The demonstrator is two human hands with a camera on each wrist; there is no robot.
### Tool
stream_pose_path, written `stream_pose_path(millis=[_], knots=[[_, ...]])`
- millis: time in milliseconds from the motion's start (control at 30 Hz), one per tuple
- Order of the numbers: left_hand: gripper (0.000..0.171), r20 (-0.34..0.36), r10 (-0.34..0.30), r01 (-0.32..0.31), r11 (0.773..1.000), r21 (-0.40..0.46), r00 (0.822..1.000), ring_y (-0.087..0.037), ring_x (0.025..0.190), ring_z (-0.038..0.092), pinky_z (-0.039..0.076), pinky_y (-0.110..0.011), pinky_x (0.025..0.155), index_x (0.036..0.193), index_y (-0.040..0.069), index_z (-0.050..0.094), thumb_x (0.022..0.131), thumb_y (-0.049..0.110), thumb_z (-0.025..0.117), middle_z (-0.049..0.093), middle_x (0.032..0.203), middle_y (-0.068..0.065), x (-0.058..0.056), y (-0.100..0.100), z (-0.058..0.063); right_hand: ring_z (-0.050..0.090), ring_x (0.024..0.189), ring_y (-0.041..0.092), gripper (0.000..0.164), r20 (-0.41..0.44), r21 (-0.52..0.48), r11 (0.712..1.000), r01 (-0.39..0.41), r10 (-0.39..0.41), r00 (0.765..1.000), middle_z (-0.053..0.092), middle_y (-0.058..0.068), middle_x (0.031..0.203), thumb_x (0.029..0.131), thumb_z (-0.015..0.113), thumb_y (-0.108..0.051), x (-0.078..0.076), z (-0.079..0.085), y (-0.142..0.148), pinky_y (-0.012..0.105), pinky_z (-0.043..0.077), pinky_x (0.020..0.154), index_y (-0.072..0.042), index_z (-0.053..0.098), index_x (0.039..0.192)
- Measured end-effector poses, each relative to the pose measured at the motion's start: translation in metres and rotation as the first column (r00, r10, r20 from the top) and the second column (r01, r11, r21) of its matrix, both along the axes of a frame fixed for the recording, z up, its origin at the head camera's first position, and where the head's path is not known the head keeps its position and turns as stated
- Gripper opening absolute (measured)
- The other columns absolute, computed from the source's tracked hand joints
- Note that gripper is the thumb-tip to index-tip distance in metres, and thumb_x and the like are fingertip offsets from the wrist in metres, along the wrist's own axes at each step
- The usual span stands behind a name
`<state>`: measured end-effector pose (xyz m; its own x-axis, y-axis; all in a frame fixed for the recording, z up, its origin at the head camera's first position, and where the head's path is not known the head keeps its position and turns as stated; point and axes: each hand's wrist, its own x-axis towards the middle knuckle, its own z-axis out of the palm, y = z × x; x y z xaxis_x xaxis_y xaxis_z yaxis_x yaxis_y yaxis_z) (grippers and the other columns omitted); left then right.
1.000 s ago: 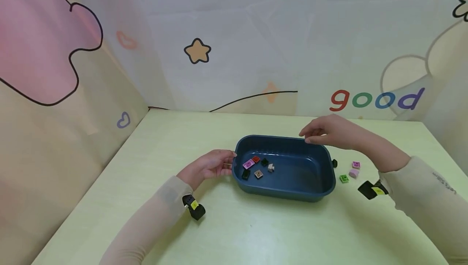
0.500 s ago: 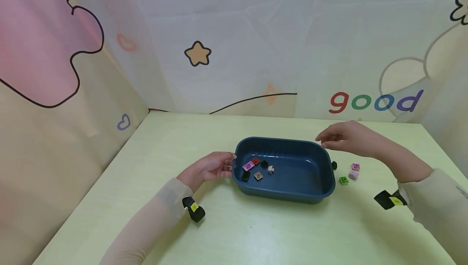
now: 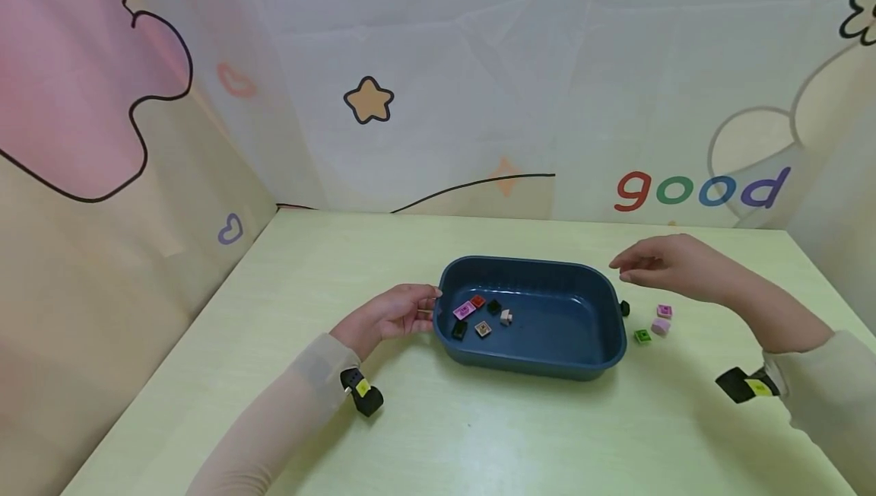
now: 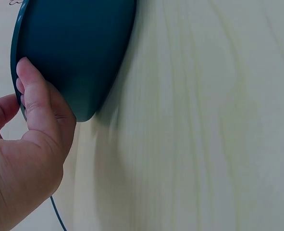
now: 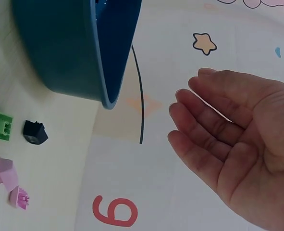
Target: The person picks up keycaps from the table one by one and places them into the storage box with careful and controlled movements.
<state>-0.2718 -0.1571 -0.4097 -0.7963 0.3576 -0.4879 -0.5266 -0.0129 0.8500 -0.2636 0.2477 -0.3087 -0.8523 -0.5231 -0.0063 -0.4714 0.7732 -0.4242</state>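
Note:
A dark blue basin (image 3: 534, 370) sits on the table with several small keycaps in its left part, among them a pink keycap (image 3: 464, 310), a red keycap (image 3: 477, 301) and a white one (image 3: 506, 317). My left hand (image 3: 393, 312) holds the basin's left rim; in the left wrist view its fingers (image 4: 36, 103) lie against the outer wall. Above the table, past the basin's right end, my right hand (image 3: 674, 264) hangs with loosely bent fingers and holds nothing. Below it lie a green keycap (image 5: 2, 126), a black keycap (image 5: 34, 132) and two pink keycaps (image 5: 6, 173).
The pale table (image 3: 424, 435) reaches back to a printed cloth backdrop (image 3: 445, 100), with another cloth side (image 3: 171, 252) along the left. Each wrist wears a black camera, such as the left one (image 3: 363, 393).
My right hand has moved right and slightly nearer, from over the basin's far rim to beyond its right end. My left hand and the basin have stayed put.

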Motion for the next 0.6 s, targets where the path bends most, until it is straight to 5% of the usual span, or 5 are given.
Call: stream_pose_path(millis=[300,600], knots=[[0.014,-0.015,-0.007,0.007,1.000,0.011,1.000,-0.005,0.064,0.064,0.059,-0.015,0.058,0.100,0.005,0.058,0.105,0.012,0.047,0.064,0.074,0.004,0.002,0.000,0.001,0.073,0.091,0.016,0.028,0.010,-0.021,0.999,0.038,-0.038,0.999,0.077,0.011,0.108,0.097,0.069,-0.014,0.000,-0.013,0.019,0.030,0.065,0.078,0.001,0.071,0.121],[0.015,-0.011,0.002,-0.002,1.000,-0.022,1.000,-0.006,0.063,0.064,0.060,-0.016,0.059,0.103,0.005,0.058,0.105,0.015,0.048,0.064,0.075,0.003,0.000,0.000,-0.001,0.061,0.085,-0.010,0.027,0.007,-0.006,0.998,0.060,-0.060,0.998,0.077,0.009,0.106,0.095,0.070,-0.013,0.002,-0.030,0.037,0.013,0.056,0.076,0.001,0.071,0.119]])
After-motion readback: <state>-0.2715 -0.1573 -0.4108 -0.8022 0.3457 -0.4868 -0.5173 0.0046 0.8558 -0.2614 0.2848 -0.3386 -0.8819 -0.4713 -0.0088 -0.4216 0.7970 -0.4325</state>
